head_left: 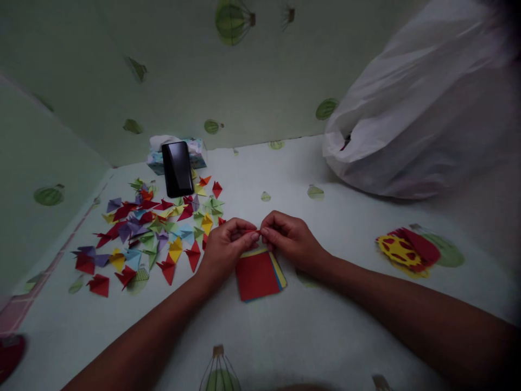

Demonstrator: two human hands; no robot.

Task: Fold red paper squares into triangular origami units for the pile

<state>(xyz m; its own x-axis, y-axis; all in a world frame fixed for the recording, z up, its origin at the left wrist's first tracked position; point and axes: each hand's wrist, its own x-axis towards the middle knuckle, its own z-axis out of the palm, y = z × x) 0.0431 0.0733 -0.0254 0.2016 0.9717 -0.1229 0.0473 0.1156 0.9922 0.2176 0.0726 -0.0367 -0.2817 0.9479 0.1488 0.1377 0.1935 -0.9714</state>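
Between my left hand [232,239] and my right hand [285,234] is a small piece of folded red paper [258,232], mostly covered by the fingers. Both hands pinch it, fingertips nearly meeting. Just below them lies a stack of square paper sheets [259,276], red on top with blue and yellow edges showing at the right. To the left of my left hand, many small folded paper cranes [176,250] in red, purple, green, yellow, orange and blue are spread over the surface.
A black phone [178,169] leans against a patterned tissue box [198,153] behind the cranes. At the right stands a big white plastic bag [399,130]. Red and yellow cut-out pieces [401,252] lie in front of it. A balloon-patterned wall [268,70] closes off the back.
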